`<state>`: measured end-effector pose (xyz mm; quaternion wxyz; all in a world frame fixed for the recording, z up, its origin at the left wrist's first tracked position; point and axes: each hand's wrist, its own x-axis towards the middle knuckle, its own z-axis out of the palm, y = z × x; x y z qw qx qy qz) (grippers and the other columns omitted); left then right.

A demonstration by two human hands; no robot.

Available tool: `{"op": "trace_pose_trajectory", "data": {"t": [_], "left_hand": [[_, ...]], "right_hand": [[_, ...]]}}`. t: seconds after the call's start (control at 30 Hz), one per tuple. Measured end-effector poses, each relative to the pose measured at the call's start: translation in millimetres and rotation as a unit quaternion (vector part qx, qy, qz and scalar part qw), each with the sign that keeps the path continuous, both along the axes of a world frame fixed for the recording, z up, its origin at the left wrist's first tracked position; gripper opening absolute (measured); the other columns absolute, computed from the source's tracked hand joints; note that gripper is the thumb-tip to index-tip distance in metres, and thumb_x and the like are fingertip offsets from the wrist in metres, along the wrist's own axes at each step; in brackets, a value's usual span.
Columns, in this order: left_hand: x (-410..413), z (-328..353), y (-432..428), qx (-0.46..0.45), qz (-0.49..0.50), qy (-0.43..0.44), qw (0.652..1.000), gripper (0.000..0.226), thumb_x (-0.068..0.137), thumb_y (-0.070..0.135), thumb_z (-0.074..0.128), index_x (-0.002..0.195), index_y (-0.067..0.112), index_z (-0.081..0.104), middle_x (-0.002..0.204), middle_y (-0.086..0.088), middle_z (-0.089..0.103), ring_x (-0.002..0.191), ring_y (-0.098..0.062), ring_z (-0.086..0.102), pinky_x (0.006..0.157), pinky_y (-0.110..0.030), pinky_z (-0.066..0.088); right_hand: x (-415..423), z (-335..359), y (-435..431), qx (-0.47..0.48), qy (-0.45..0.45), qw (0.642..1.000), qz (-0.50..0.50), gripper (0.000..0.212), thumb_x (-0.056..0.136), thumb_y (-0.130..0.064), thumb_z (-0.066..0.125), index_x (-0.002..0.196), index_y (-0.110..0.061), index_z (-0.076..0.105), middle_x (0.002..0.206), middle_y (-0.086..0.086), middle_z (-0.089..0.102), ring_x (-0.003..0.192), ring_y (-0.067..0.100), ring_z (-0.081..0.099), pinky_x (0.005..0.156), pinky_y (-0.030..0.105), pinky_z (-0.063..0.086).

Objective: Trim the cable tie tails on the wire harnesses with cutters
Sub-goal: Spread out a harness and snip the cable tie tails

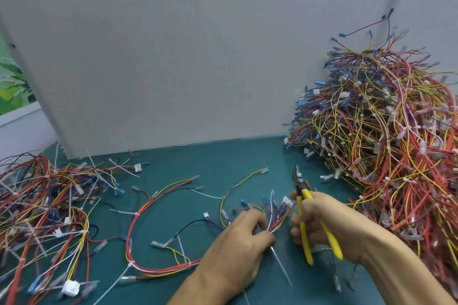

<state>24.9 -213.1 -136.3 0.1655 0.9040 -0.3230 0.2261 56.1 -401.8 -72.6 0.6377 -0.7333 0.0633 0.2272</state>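
The tall tangled heap of red, yellow and blue wire harnesses (386, 136) at the right shows only short tie stubs, so it looks done. The flatter pile (37, 205) at the left still bristles with long white tails and looks like what is left. The left hand (238, 250) pinches the centre harness (138, 230) by its wires. The right hand (327, 223) grips the yellow-handled cutters (303, 205), nose up, clear of the uncut white cable tie tail (281, 266) below the left hand. A pale grey panel (198, 44) backs the teal bench (223, 156).

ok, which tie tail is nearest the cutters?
The long white tail jutting toward the camera from the bundle the left hand pinches, just left of the cutters. Others lie farther left on the mat.
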Motion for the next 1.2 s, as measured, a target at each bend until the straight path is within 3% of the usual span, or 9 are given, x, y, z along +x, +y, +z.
{"op": "trace_pose_trajectory", "data": {"t": [0.1,0.2,0.3,0.4,0.53,0.7,0.8,0.97,1.2], "left_hand": [[1.4,0.2,-0.6,-0.102,0.009,0.005,0.995,0.002,0.081,0.015,0.07,0.082,0.014,0.071,0.085,0.0,0.063,0.078,-0.012,0.058,0.073,-0.017,0.047],[-0.5,3.2,-0.7,-0.242,0.052,0.095,0.964,0.01,0.081,0.014,0.071,0.079,0.023,0.072,0.075,0.011,0.066,0.071,0.002,0.056,0.07,-0.007,0.041],[-0.7,6.9,-0.4,-0.32,0.104,0.219,0.916,0.027,0.08,0.011,0.071,0.073,0.036,0.064,0.066,0.015,0.065,0.063,0.002,0.056,0.062,-0.006,0.039],[0.8,9.2,1.0,-0.312,0.121,0.252,0.908,0.025,0.082,0.013,0.068,0.068,0.032,0.06,0.062,0.013,0.063,0.06,0.0,0.053,0.059,-0.01,0.039],[2.1,12.2,6.4,-0.314,0.108,0.27,0.904,0.028,0.089,0.01,0.061,0.072,0.032,0.061,0.066,0.014,0.067,0.062,0.001,0.056,0.063,-0.012,0.041],[3.1,11.0,8.4,-0.335,0.11,0.269,0.896,0.018,0.089,0.008,0.061,0.079,0.021,0.067,0.067,0.01,0.068,0.064,-0.001,0.061,0.065,-0.012,0.044],[3.8,9.9,7.8,-0.353,0.119,0.269,0.888,0.019,0.088,0.005,0.063,0.077,0.021,0.064,0.066,0.007,0.069,0.063,-0.003,0.063,0.064,-0.011,0.045],[2.8,9.1,6.0,-0.347,0.117,0.272,0.89,0.023,0.088,0.005,0.063,0.075,0.024,0.062,0.065,0.007,0.068,0.063,-0.003,0.062,0.063,-0.01,0.044],[2.3,9.3,5.5,-0.344,0.121,0.268,0.892,0.026,0.088,0.005,0.062,0.074,0.026,0.061,0.066,0.009,0.068,0.062,-0.001,0.06,0.063,-0.01,0.043]], "right_hand": [[-3.0,-0.7,1.9,-0.073,-0.08,0.994,0.014,0.016,0.083,0.001,0.056,0.095,0.009,0.049,0.075,0.015,0.048,0.065,0.027,0.053,0.07,0.043,0.047],[-2.9,-3.5,4.1,-0.134,-0.176,0.975,0.022,0.012,0.087,-0.011,0.062,0.086,0.0,0.057,0.062,0.01,0.054,0.061,0.022,0.051,0.066,0.04,0.048],[-0.3,2.0,1.7,-0.296,-0.29,0.907,0.073,0.022,0.085,-0.037,0.066,0.086,-0.016,0.066,0.068,0.004,0.065,0.063,0.016,0.056,0.068,0.031,0.049],[3.0,5.5,3.7,-0.38,-0.348,0.847,0.129,0.021,0.086,-0.039,0.06,0.088,-0.018,0.062,0.064,0.001,0.055,0.058,0.011,0.043,0.055,0.02,0.036],[5.6,-0.7,4.7,-0.459,-0.37,0.788,0.179,0.009,0.08,-0.027,0.051,0.088,-0.022,0.054,0.075,0.0,0.06,0.072,0.021,0.049,0.066,0.034,0.044],[4.2,-13.5,-5.3,-0.509,-0.4,0.732,0.21,0.011,0.085,-0.031,0.048,0.096,-0.03,0.049,0.092,-0.009,0.051,0.093,0.021,0.054,0.071,0.033,0.044],[3.7,-10.8,-12.8,-0.536,-0.414,0.702,0.219,0.027,0.084,-0.029,0.047,0.109,-0.033,0.054,0.099,-0.011,0.048,0.101,0.019,0.053,0.073,0.032,0.046],[-0.4,-12.0,-16.4,-0.554,-0.42,0.672,0.254,0.029,0.084,-0.027,0.048,0.11,-0.031,0.057,0.1,-0.01,0.048,0.1,0.02,0.052,0.075,0.033,0.048],[0.8,-13.4,-16.2,-0.564,-0.423,0.66,0.258,0.03,0.085,-0.027,0.048,0.113,-0.032,0.057,0.101,-0.009,0.048,0.101,0.021,0.05,0.075,0.032,0.047]]}}
